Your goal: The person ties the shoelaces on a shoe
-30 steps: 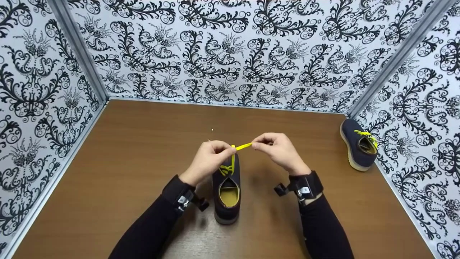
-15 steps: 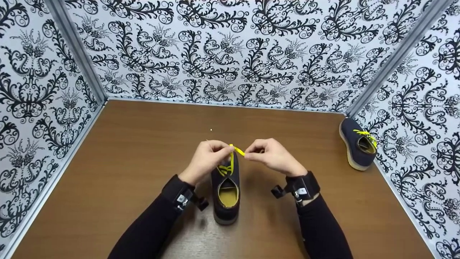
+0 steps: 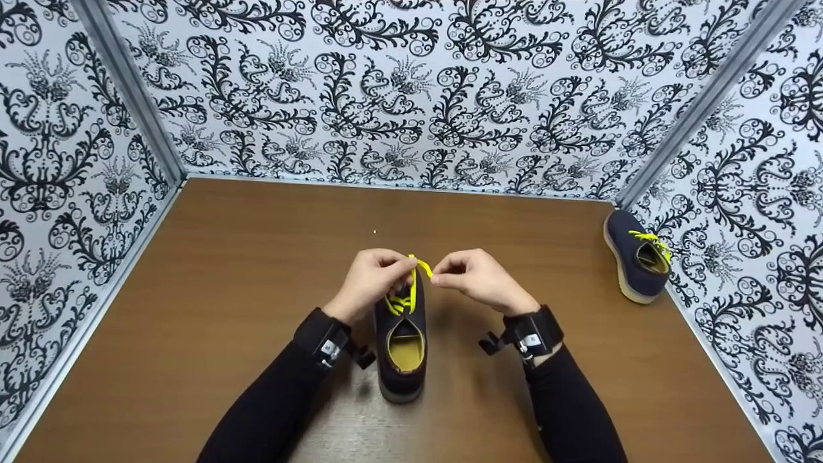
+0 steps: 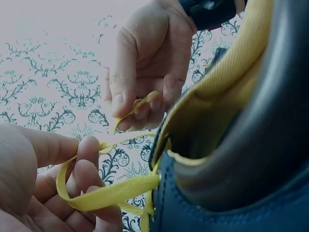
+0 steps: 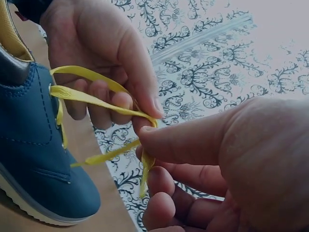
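Observation:
A dark navy shoe (image 3: 393,376) with a yellow inside stands on the table, toe pointing away from me. Above its front, my left hand (image 3: 366,283) pinches the yellow shoelace (image 3: 412,289) between thumb and forefinger. To its right, my right hand (image 3: 479,280) pinches the lace near its tip, and a short slack piece arcs between the hands. In the right wrist view, two lace strands run from the eyelets to the left thumb (image 5: 145,92), and a loose tip dangles beside the right fingers (image 5: 161,181). The left wrist view shows a lace loop hanging over the left fingers.
A second navy shoe (image 3: 633,257) with yellow laces leans by the right wall at the back of the brown table (image 3: 257,225). Patterned black-and-white walls (image 3: 386,96) enclose the back and both sides. Each wrist wears a black strap (image 3: 537,331) with a small camera.
My right hand has come left and slightly down, closer to the left hand. The lace between them has gone from straight to slack and curved. My left hand keeps its pinch.

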Tool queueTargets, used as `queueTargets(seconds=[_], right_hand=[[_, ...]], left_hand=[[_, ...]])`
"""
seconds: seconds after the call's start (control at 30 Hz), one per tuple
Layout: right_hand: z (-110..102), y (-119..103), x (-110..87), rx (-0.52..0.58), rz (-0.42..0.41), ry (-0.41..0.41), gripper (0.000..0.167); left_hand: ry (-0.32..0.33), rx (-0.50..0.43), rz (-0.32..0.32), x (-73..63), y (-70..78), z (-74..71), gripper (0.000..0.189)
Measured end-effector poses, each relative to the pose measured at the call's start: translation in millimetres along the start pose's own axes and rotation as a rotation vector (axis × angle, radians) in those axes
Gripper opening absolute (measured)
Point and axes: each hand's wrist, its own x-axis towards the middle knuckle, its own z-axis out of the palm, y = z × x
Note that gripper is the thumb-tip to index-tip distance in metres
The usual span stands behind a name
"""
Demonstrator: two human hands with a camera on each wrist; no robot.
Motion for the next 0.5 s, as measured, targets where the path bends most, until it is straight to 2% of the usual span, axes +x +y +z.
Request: queueTargets(seconds=[0.1, 0.23, 0.33, 0.5], right_hand=[[2.1, 0.5, 1.2, 0.054, 0.027, -0.008, 0.019], [3.9, 1.5, 2.2, 0.138, 0.049, -0.026, 0.016], [5.2, 2.1, 2.8, 0.193, 0.038, -0.046, 0.014], [7.8, 2.6, 3.8, 0.321, 0.005, -0.088, 0.023]], left_hand=[[0.012, 0.041, 0.014, 3.2, -3.0, -2.5, 0.023], [0.031, 0.069, 0.001, 5.6, -7.5, -7.3, 0.022], [0.044, 0.079, -0.024, 6.4, -9.6, -9.4, 0.021], [0.04, 0.078, -0.053, 5.9, -10.1, -9.7, 0.023]])
